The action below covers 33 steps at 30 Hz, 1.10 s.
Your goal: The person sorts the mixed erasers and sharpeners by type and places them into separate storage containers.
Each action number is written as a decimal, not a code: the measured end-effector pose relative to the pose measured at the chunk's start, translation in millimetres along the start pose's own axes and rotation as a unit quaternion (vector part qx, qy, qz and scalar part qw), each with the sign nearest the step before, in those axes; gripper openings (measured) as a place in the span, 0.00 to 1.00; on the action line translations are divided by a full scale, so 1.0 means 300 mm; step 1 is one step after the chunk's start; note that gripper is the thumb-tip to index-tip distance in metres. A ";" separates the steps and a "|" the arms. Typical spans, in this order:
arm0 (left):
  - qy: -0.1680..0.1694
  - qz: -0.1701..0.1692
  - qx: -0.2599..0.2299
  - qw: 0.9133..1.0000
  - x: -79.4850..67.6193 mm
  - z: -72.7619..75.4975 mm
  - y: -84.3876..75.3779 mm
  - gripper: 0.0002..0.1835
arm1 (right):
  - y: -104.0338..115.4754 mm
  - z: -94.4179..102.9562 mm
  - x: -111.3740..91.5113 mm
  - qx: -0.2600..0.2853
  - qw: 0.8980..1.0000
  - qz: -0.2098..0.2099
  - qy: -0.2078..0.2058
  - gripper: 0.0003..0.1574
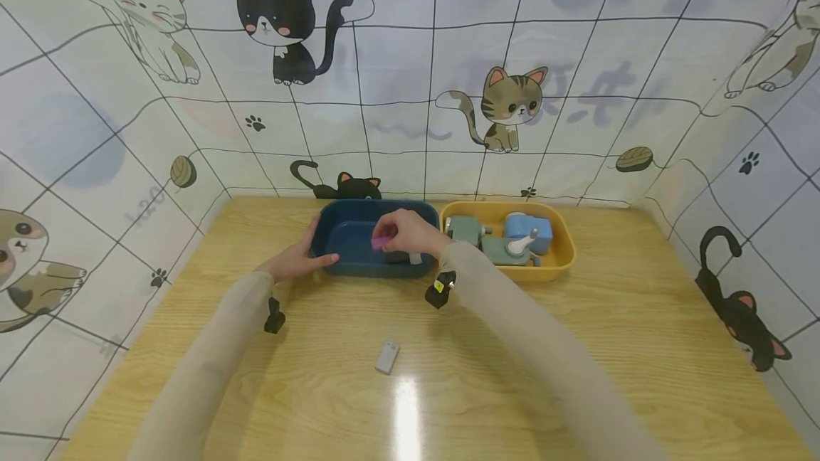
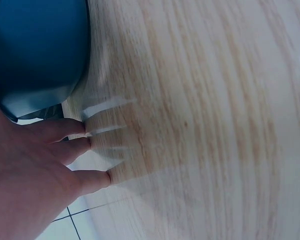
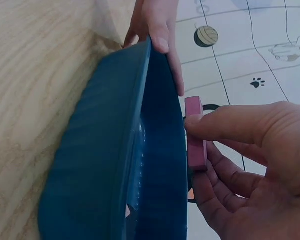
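A small pink rectangular block is pinched between the thumb and fingers of my right hand, above the dark blue bin. My left hand rests spread against the bin's left end, its thumb lying over the front rim. In the left wrist view, several fingers of that hand reach down to the tabletop beside the bin. Inside the bin, partly hidden by my right hand, lie a dark piece and a whitish piece whose kinds I cannot tell.
A yellow bin stands right of the blue one. It holds green toy-like appliances and a blue one. A small light-grey rectangular block lies on the wooden table. A cat-patterned cloth hangs behind.
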<state>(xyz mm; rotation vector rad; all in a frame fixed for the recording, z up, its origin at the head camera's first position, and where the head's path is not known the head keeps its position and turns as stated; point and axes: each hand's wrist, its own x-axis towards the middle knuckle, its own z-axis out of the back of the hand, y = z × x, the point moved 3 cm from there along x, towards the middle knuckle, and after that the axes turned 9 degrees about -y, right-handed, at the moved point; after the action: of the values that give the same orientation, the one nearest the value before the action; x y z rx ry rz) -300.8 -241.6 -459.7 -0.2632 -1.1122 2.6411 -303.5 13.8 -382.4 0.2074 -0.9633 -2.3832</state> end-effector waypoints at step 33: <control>-0.002 0.014 0.001 1.000 -0.005 0.000 -0.004 0.58 | -0.038 -0.090 0.097 0.017 0.998 -0.042 0.039 0.22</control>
<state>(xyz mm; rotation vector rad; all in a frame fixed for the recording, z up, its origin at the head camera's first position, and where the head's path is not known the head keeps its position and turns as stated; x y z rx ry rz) -299.1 -241.3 -458.7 -0.2755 -1.1161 2.6669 -323.7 -11.7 -408.0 0.3567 -0.9768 -2.4159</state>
